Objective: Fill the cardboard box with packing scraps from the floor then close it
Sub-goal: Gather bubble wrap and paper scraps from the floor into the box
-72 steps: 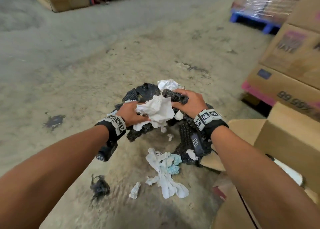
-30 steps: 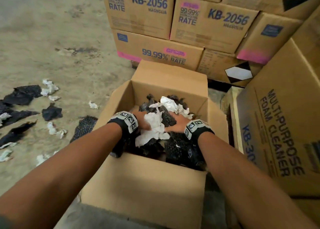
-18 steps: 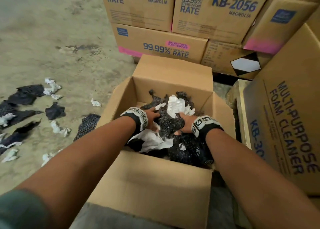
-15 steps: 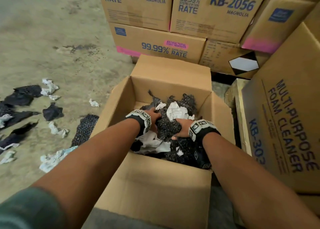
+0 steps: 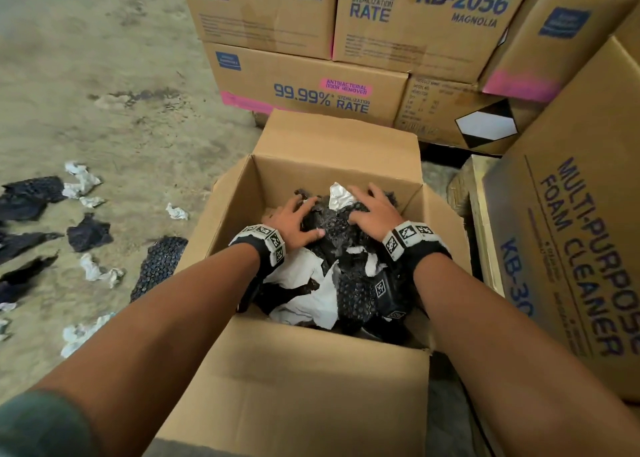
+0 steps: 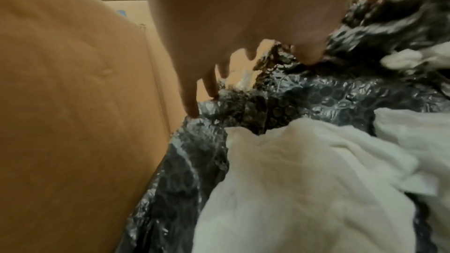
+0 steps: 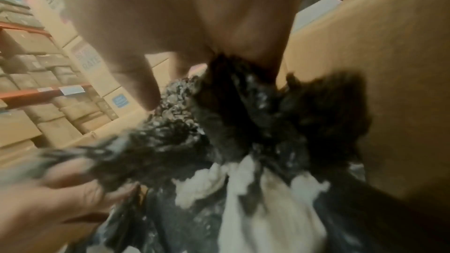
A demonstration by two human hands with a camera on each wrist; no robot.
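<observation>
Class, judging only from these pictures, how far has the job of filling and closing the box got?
Done: a load of black bubble wrap and white paper lies inside the cardboard box. In hand: the left hand and right hand press on that pile with spread fingers. Left: scraps on the floor remain uncollected, and the box flaps stand open.

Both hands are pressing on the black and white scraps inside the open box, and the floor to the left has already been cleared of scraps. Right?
Not quite. The head view shows black and white scraps still on the floor left of the box. The left hand and right hand do press the scraps inside it.
</observation>
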